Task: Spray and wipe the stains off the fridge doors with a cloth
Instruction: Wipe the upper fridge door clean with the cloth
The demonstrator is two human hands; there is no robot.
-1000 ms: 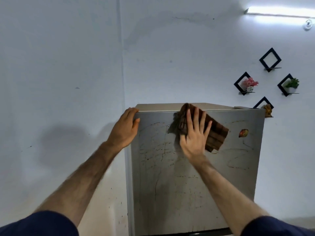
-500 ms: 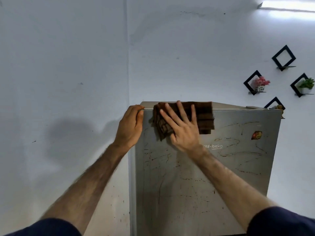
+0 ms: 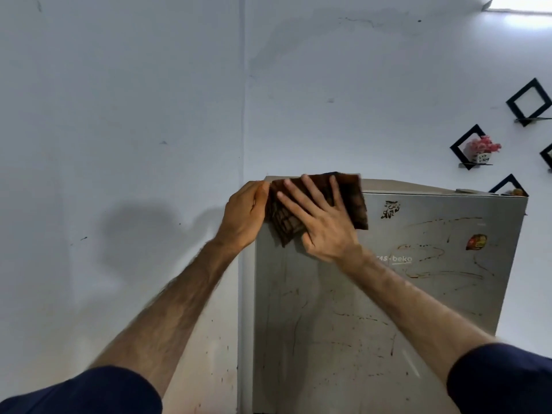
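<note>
One head-worn view looks forward from the person's own height, straight at the top of the fridge [image 3: 388,294] in a wall corner, within arm's reach of it. Both forearms run up from the bottom edge to the left grip [image 3: 243,216] and right grip [image 3: 324,228], which sit near frame centre. Beyond the right grip the wall shelves [image 3: 528,103] fall at the frame's far edge, cut off
</note>
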